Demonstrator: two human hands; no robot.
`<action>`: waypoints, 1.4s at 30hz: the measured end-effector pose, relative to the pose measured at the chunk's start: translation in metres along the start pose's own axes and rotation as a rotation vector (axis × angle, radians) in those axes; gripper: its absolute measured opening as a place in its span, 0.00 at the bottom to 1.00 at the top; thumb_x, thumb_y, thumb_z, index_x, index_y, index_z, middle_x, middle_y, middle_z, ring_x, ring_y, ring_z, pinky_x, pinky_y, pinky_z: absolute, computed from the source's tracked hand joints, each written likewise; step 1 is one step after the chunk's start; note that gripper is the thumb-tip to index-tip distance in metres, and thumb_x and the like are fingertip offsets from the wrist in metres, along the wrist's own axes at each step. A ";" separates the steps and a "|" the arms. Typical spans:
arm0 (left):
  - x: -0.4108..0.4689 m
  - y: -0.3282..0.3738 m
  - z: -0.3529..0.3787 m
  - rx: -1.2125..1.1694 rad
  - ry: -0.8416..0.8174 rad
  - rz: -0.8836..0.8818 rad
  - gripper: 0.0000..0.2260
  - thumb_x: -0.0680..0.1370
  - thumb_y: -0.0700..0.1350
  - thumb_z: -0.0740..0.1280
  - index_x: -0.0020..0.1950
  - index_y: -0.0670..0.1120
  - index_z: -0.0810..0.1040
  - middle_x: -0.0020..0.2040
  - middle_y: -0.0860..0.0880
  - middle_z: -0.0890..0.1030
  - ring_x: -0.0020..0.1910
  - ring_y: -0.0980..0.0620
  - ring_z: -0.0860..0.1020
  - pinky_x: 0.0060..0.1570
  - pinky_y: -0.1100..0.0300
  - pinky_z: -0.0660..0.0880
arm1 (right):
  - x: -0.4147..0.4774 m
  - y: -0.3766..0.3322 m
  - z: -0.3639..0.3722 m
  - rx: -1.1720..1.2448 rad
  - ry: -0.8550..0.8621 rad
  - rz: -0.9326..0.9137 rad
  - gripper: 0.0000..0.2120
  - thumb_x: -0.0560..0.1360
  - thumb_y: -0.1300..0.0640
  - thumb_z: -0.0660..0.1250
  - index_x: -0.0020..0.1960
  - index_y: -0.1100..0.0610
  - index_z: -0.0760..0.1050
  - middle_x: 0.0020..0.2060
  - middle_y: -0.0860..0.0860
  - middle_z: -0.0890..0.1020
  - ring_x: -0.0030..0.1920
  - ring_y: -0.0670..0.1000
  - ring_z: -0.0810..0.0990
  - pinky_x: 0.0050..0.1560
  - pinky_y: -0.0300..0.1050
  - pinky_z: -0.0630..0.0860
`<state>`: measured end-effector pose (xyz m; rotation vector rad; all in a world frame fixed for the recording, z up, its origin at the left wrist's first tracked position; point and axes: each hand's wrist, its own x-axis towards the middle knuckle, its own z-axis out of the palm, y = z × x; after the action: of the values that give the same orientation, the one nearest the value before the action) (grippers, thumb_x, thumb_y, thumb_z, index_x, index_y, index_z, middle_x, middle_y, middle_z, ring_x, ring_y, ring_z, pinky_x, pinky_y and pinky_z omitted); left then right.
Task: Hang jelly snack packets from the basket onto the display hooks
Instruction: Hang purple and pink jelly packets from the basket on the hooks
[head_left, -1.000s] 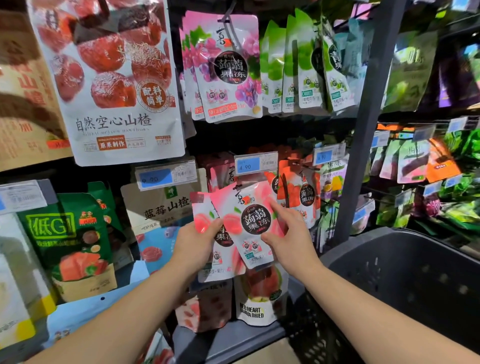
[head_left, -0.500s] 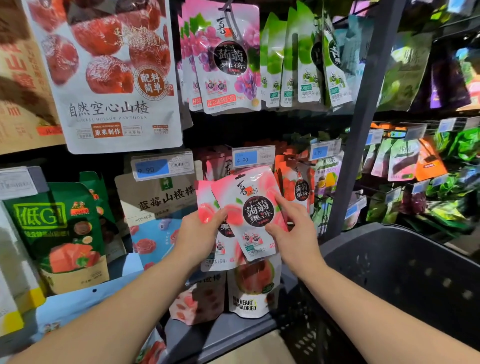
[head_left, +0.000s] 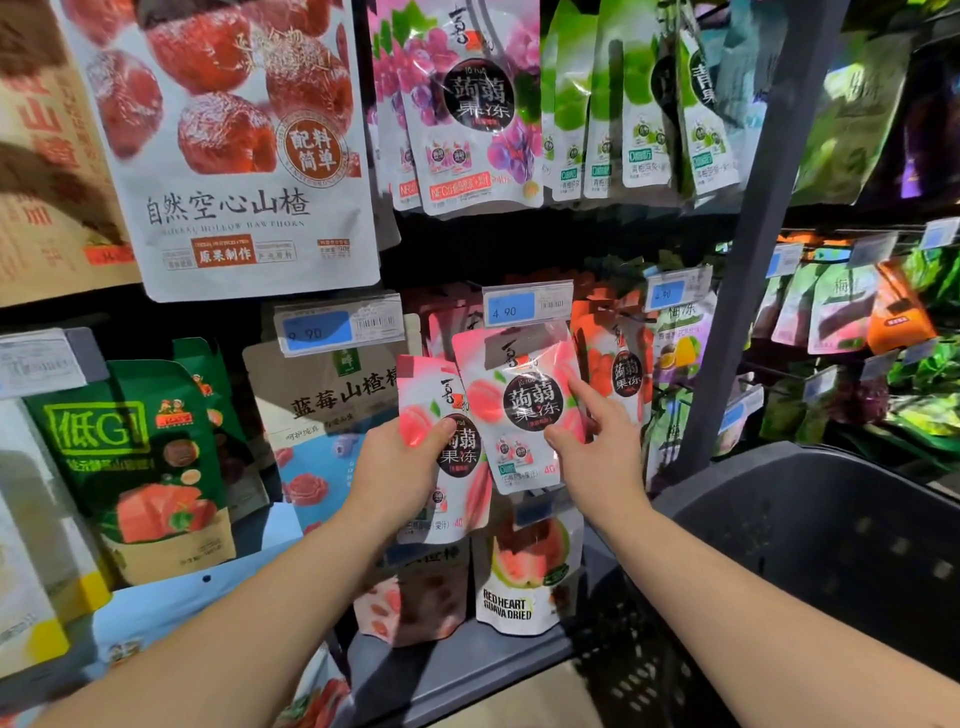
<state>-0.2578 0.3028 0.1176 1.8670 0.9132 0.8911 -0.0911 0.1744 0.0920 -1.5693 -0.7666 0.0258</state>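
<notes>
step: hang peach jelly packet under 4.90 price tag | my right grip: thumb, forefinger on its right edge, can't tell if pinching | my left grip pinches second packet, just left | I'd line hole with hook, push level

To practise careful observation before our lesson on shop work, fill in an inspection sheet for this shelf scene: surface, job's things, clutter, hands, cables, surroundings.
Surface: grey shelf ledge below rows of hanging pouches.
Job's things: two pink peach jelly packets. The left packet is held, and the right packet sits just under the 4.90 price tag. Dark basket at the right.
Clutter: guava pouch below the packets.
Hands: left hand grips the left packet; right hand touches the right packet with a straight index finger.
Cables: nothing seen.
Surroundings: grape jelly packets and hawthorn bag hang above; upright post at the right.
</notes>
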 end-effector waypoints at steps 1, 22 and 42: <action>0.001 -0.001 -0.001 0.009 0.007 0.009 0.16 0.80 0.51 0.70 0.36 0.43 0.79 0.28 0.54 0.82 0.28 0.59 0.78 0.28 0.64 0.71 | 0.001 0.002 0.001 -0.004 0.000 -0.001 0.32 0.76 0.62 0.73 0.74 0.37 0.71 0.55 0.46 0.75 0.53 0.32 0.72 0.57 0.26 0.67; 0.001 -0.004 -0.047 0.132 0.081 0.000 0.22 0.81 0.50 0.69 0.34 0.36 0.74 0.24 0.40 0.78 0.18 0.56 0.73 0.22 0.68 0.67 | 0.087 0.046 0.106 -0.247 0.060 0.087 0.15 0.77 0.60 0.69 0.62 0.51 0.76 0.45 0.50 0.75 0.40 0.52 0.74 0.39 0.47 0.73; 0.004 0.006 0.013 -0.125 -0.004 0.002 0.11 0.78 0.52 0.72 0.43 0.46 0.78 0.38 0.51 0.82 0.36 0.54 0.78 0.33 0.68 0.70 | 0.002 -0.011 0.022 0.059 -0.429 0.179 0.40 0.71 0.49 0.77 0.78 0.41 0.62 0.64 0.50 0.81 0.61 0.47 0.82 0.61 0.46 0.80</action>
<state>-0.2435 0.2989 0.1189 1.7620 0.8341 0.9246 -0.1045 0.1945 0.0989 -1.5910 -0.9433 0.5263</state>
